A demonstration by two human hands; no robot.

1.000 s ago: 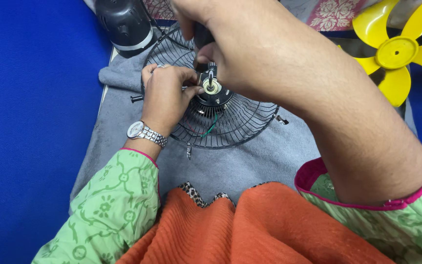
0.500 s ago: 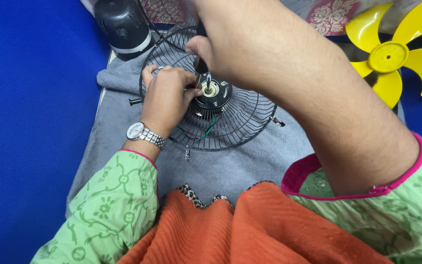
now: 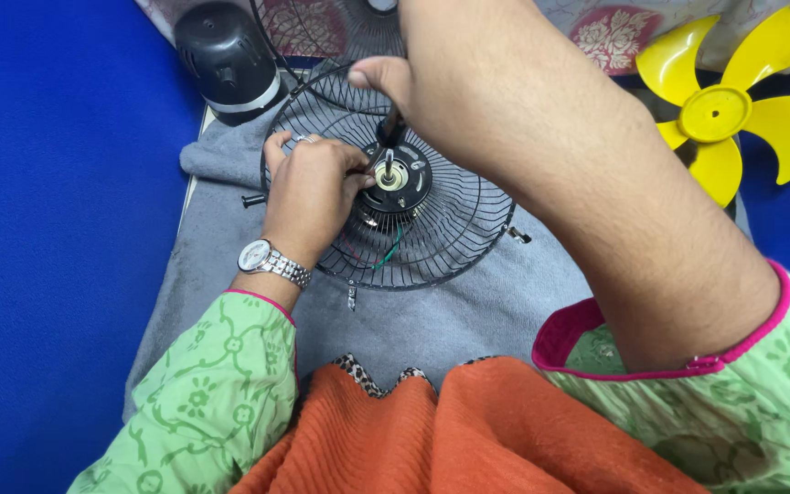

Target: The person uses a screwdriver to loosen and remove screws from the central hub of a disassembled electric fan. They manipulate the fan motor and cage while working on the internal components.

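On grey cloth (image 3: 468, 311): black wire fan guard (image 3: 468, 229), motor hub (image 3: 397, 178) at centre.
Left hand (image 3: 308, 197): fingers pinched at hub edge.
Right hand (image 3: 450, 69): closed around dark screwdriver (image 3: 389, 130) over hub.
Far right: yellow fan blade (image 3: 733, 101).

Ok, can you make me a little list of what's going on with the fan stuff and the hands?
Left hand: steadies the motor hub, watch on the wrist
Right hand: holds a dark-handled tool down at the hub
Wire fan guard: black, lying flat on the grey cloth
Fan blade: yellow, loose, at the right
Black motor cover: above the cloth, at the left
Surface: blue
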